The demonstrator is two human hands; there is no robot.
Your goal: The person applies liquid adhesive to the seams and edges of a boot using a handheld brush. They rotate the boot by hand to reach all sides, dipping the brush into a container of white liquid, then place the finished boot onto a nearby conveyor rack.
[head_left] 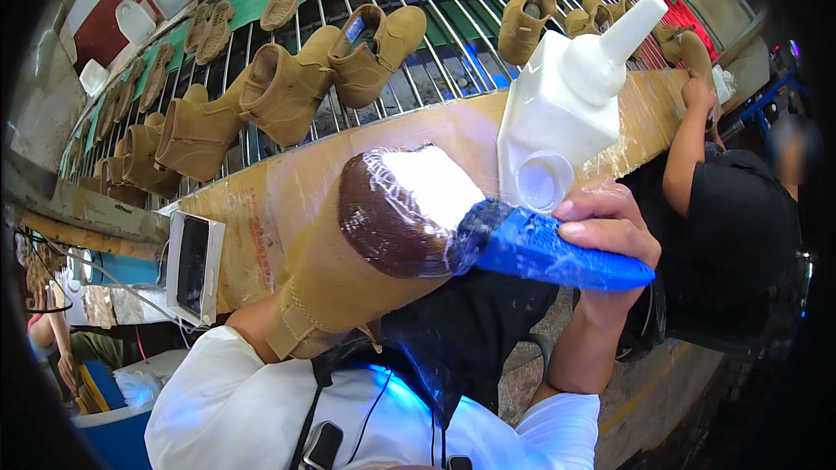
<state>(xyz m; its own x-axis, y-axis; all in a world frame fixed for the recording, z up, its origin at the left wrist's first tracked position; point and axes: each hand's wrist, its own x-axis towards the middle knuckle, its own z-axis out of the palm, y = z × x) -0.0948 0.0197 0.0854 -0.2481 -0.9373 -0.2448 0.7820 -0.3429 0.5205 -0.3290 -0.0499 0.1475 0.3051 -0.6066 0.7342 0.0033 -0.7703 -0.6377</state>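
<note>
Hiding left hand: tan boot [366,287]

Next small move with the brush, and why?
Probably sweep the blue brush left across the brown area on the tan boot: the white coating looks dense beside it, while much of the brown shows only thin streaks, and the right hand has the bristles at the coating's edge.

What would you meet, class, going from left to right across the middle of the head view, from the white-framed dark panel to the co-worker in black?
White-framed dark panel → tan boot with a brown sole → blue brush → co-worker in black.
</note>
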